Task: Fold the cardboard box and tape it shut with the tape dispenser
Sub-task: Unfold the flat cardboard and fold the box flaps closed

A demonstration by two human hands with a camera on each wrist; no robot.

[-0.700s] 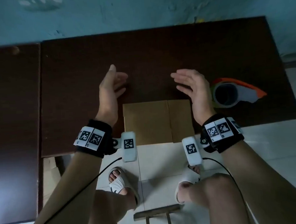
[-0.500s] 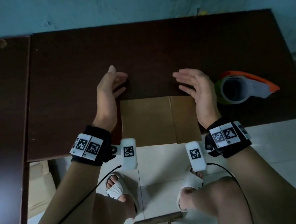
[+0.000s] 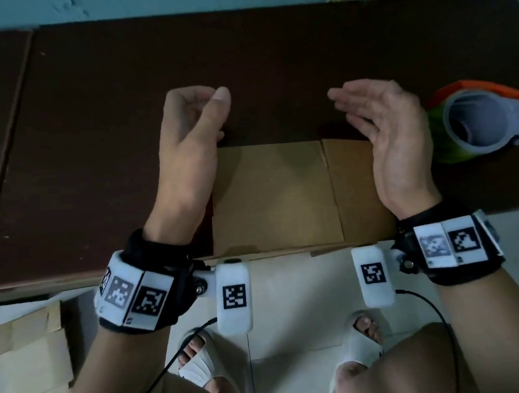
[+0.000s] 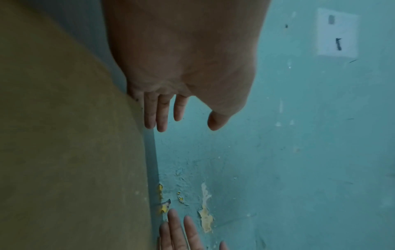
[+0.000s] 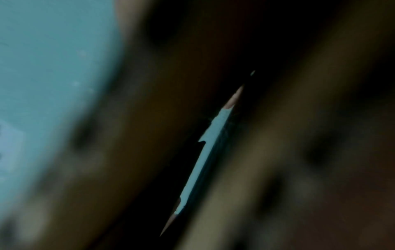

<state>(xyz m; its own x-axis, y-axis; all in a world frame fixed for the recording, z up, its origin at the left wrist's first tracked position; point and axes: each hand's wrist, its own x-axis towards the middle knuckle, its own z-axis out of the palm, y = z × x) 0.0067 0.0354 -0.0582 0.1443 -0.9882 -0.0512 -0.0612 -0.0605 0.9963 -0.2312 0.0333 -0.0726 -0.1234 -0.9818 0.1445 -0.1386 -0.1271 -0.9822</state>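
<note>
Since earlier, the left hand [image 3: 189, 146] is curling its fingers loosely, holding nothing; the right hand [image 3: 390, 141] is staying spread. The flat box [image 3: 276, 195] is lying between them at the table [image 3: 97, 114] edge, the tape dispenser [image 3: 483, 121] sitting right of it. The left wrist view is showing relaxed fingers [image 4: 160, 111] beside cardboard [image 4: 64, 135]. The right wrist view is too blurred to tell anything.

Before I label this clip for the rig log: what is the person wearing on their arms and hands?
Both hands are bare, with no sleeves. The left wrist and right wrist each carry a black band faced with white plates printed with square black-and-white markers. A rounded white module with its own marker sticks out from each band towards the other arm, and a thin black cable runs from each.
</note>
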